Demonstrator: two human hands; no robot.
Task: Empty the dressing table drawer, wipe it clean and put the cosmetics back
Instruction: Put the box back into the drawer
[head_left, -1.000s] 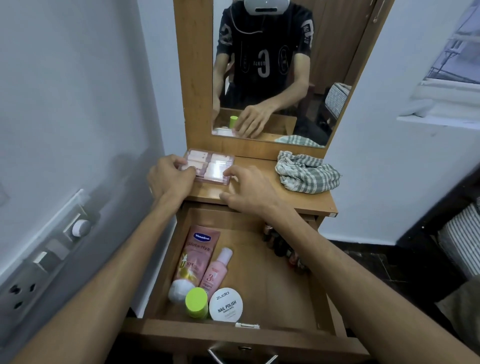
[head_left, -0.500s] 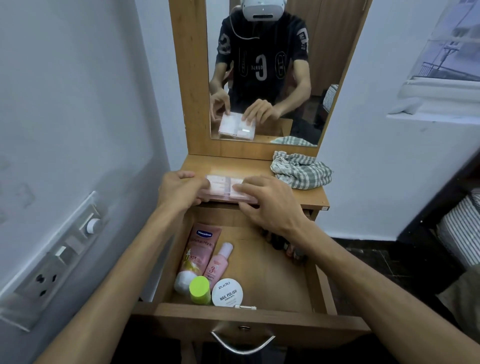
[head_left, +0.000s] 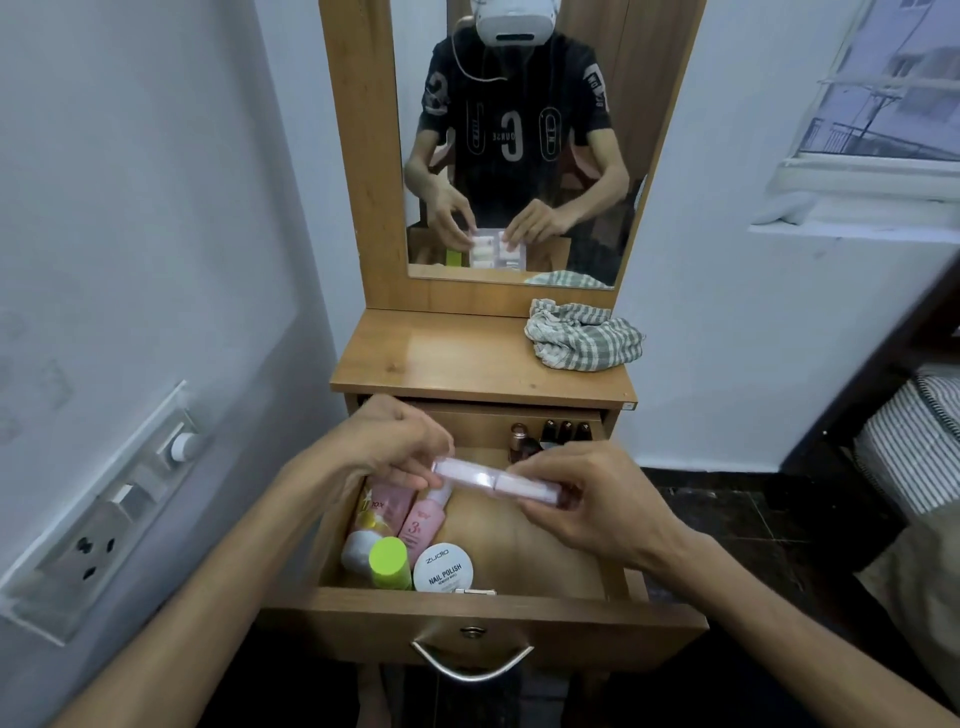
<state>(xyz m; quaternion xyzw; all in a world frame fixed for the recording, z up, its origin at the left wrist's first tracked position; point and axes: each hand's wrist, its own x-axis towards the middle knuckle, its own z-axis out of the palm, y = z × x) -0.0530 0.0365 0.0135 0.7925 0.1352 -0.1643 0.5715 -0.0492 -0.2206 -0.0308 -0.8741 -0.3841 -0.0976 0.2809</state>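
1. Both hands, left hand (head_left: 384, 447) and right hand (head_left: 597, 499), pinch the ends of the pink palette (head_left: 498, 480) above the open drawer (head_left: 483, 608).
2. Judging by the bare counter (head_left: 467, 358), the set-aside cloth (head_left: 582, 338) and the tubes already inside, restocking is nearly finished.
3. A second ago the palette lay on the counter; now it hovers over the drawer.

Room moderately lit, cool daylight entering from window (head_left: 883, 88) at upper right. White walls carry bluish cast. Soft shadows only; darkest zone under drawer front (head_left: 467, 618) and along floor. Glare patch on tabletop (head_left: 457, 358); specular highlight on pink case (head_left: 493, 480). Motion blur on both hands, case edges smeared. Wide-angle bending toward frame edges; wall switchboard (head_left: 104, 525) soft, stretched.
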